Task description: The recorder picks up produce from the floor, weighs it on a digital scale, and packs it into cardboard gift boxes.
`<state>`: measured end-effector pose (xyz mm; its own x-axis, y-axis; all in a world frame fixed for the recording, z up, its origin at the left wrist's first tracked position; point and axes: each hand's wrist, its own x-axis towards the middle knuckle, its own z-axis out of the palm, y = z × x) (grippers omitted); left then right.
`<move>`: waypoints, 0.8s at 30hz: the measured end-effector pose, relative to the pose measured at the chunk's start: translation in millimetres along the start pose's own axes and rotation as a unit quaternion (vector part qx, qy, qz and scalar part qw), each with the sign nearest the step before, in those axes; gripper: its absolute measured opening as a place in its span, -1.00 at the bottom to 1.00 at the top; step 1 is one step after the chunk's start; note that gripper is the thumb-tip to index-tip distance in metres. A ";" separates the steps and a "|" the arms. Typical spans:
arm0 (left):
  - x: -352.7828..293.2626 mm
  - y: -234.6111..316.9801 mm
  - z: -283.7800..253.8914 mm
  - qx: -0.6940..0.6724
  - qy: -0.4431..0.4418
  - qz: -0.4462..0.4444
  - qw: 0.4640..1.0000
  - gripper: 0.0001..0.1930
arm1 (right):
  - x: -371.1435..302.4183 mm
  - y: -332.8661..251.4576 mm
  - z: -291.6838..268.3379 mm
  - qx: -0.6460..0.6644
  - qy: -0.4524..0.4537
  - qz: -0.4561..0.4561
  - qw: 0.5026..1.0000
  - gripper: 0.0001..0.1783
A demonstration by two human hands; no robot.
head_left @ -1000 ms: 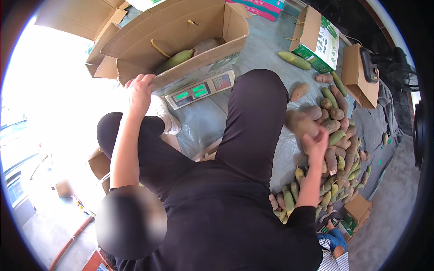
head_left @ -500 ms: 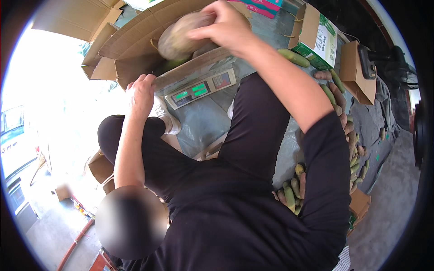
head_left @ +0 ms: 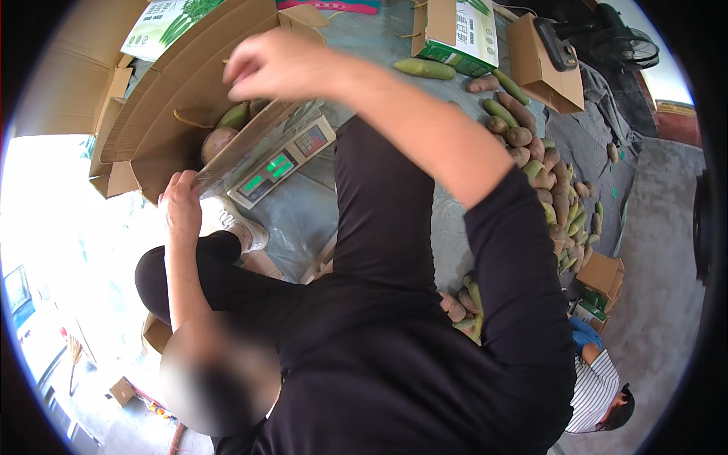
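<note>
My left hand (head_left: 180, 211) has its fingers hooked over the near left edge of an open cardboard box (head_left: 163, 114). The box stands on a digital scale (head_left: 282, 161) with lit green digits. Inside it lie a pinkish-brown root vegetable (head_left: 218, 144) and a green one (head_left: 235, 117); the near wall hides the rest. Over the box's right side hangs my right hand (head_left: 277, 67), slightly blurred, with nothing in it, its thumb and curled fingers apart.
To my right lies a long pile of green and reddish-brown roots (head_left: 560, 189), with a smaller group (head_left: 462, 307) by my elbow. Beyond stand a green-white carton (head_left: 459, 34), a brown carton (head_left: 542, 64) and a black fan (head_left: 626, 42). A person in a striped shirt (head_left: 594, 390) is at lower right.
The large root my right hand held over the box is out of the hand. That hand has moved left within the view. The whole view has shifted, bringing the other person in.
</note>
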<state>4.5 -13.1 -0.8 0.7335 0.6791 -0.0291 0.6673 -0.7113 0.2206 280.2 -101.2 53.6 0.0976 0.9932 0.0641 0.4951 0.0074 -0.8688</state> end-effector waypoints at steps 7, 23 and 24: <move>2.5 2.4 2.6 -0.008 0.001 -0.002 1.000 -0.79 | -157.7 125.1 -98.9 0.035 0.266 0.283 0.921 -0.67; 6.1 11.8 -1.9 -0.020 0.020 -0.009 1.000 -0.67 | -371.5 335.9 9.5 0.075 0.374 0.622 0.683 -0.66; 11.0 16.2 2.9 -0.013 0.020 -0.008 1.000 -0.66 | -388.0 348.4 9.9 0.050 0.402 0.624 0.668 -0.59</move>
<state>23.7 -17.7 -0.4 0.7165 0.6975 0.0056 0.6750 -0.6954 0.2463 406.3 -482.8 -278.8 0.8329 -0.1494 -0.5328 -0.4608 -0.7205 -0.5183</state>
